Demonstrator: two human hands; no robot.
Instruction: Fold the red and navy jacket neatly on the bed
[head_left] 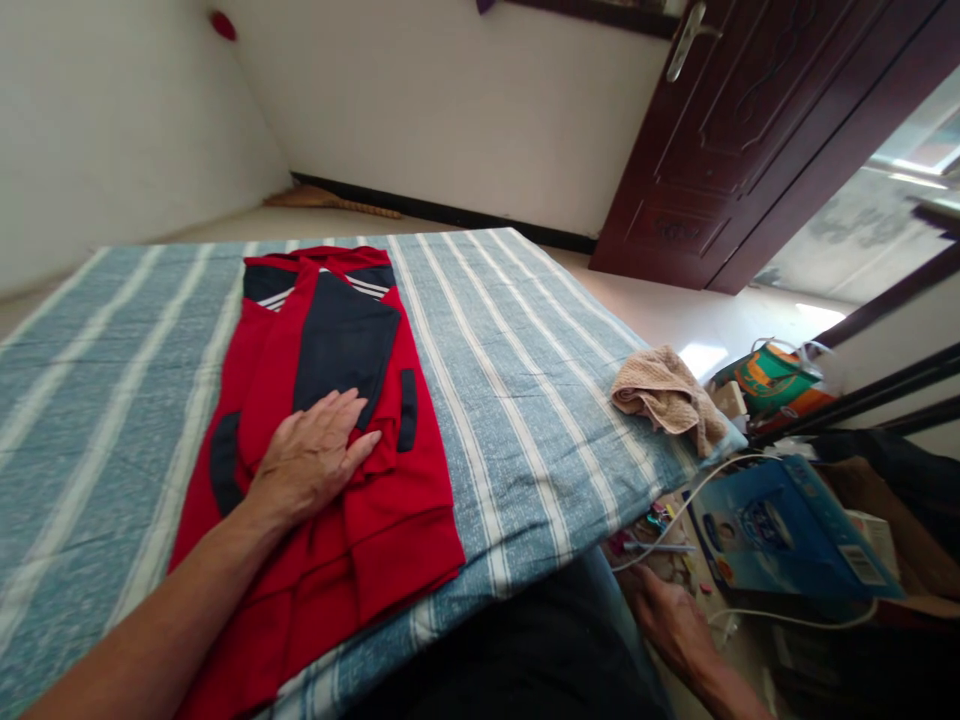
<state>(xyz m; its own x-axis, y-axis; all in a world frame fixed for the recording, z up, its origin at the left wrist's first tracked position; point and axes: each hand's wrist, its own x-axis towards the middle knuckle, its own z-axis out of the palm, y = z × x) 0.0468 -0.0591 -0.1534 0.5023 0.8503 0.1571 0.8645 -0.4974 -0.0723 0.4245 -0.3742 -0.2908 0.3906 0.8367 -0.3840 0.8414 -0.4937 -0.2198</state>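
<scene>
A red jacket [409,545] with dark navy panels and white stripes lies folded on a blue-and-white striped cloth [510,340]. Its sleeves are folded in over the body. My left hand [311,450] rests flat on the folded sleeves, palm down, fingers stretched out and holding nothing. Low at the right, beyond the edge of the cloth, my right hand [667,610] hangs beside my leg among small items. Its fingers look curled, and their tips are partly hidden, so anything in them cannot be made out. A white cable [694,498] runs close by.
A brown towel [667,395] lies at the cloth's right corner. Past it are a blue box [787,530], a green bag [772,380] and dark rails. A dark red door [720,150] stands at the back right, beside white walls [450,110].
</scene>
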